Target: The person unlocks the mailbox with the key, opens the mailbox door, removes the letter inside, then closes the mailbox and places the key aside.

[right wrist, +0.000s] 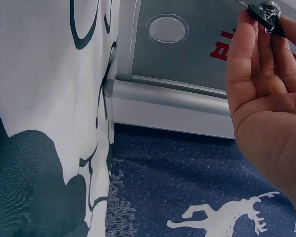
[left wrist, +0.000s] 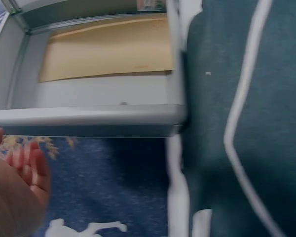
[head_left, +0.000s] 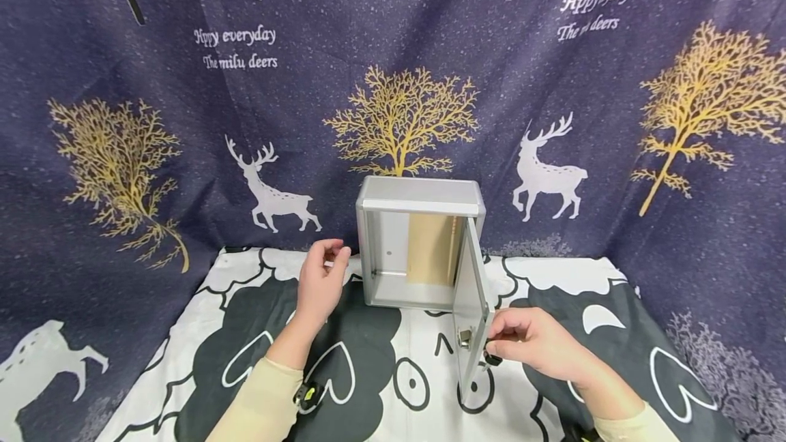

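Pinching the key [right wrist: 260, 16], the right hand [head_left: 540, 340] had the door [head_left: 471, 292] alongside; the box [head_left: 420, 186] stood near the relaxed left hand [head_left: 322, 278].

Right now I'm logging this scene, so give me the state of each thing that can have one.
Box: upright, open at the front.
Door: swung open.
Tan sheet: upright inside the box.
Lock: on the open door; turned or not, can't tell.
Keys: at the lock; inserted or not, can't tell.
Right hand: pinching the keys.
Left hand: empty, fingers bent, beside the box.
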`<state>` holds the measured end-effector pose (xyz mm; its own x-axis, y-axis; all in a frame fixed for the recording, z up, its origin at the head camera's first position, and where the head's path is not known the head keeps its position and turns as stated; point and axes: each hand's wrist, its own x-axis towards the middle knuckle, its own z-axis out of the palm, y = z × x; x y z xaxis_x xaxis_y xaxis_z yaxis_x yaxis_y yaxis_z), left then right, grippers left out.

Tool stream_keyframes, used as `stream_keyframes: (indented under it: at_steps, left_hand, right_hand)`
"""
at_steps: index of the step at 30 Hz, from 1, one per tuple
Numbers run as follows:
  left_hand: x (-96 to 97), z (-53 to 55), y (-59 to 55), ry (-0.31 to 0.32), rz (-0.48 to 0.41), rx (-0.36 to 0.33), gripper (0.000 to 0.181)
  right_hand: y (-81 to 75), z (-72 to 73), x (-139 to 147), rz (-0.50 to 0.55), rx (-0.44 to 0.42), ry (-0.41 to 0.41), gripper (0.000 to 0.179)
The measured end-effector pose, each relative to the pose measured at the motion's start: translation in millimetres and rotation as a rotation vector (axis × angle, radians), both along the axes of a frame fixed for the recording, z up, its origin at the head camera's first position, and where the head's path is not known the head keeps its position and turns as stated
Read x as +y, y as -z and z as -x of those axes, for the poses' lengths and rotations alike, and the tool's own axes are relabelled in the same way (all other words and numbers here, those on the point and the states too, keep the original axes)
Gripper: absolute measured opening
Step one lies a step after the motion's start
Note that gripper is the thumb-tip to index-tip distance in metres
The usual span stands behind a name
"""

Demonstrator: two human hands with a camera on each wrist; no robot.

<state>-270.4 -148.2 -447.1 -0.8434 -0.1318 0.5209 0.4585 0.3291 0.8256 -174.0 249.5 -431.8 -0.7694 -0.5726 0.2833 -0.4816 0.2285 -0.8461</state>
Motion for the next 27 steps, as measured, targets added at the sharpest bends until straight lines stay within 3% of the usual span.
stream_keyframes:
  at_steps: [2, 5, 9, 13, 17, 22, 27]
  left_hand:
    - [-0.1, -5.6, -7.3, 0.024, -0.037, 0.101, 0.022]
    - [1.2, -15.1, -17.2, 0.117, -0.065, 0.215, 0.017]
    - [6.2, -26.3, -28.5, 0.237, -0.064, 0.278, 0.019]
    - [17.6, -34.3, -36.4, 0.317, -0.044, 0.249, 0.023]
    - [31.0, -37.3, -33.8, 0.356, -0.013, 0.166, 0.028]
    - [48.3, -32.3, -28.2, 0.366, 0.054, 0.062, 0.034]
    - [64.2, -20.8, -26.6, 0.383, 0.042, -0.037, 0.040]
  right_hand:
    - [0.1, -0.6, 0.3, -0.003, 0.007, 0.005, 0.018]
    - [-0.2, -1.6, 0.3, -0.007, 0.011, 0.004, 0.018]
    - [-1.0, -1.2, 0.1, -0.010, 0.022, 0.002, 0.019]
    - [-2.9, 0.2, -0.1, -0.007, 0.036, 0.001, 0.020]
    - [-2.5, 1.1, 0.0, -0.009, 0.027, 0.000, 0.018]
    - [-0.5, 0.8, 1.4, -0.005, 0.014, -0.006, 0.020]
    - [-0.9, 0.3, 1.1, -0.005, 0.024, -0.004, 0.020]
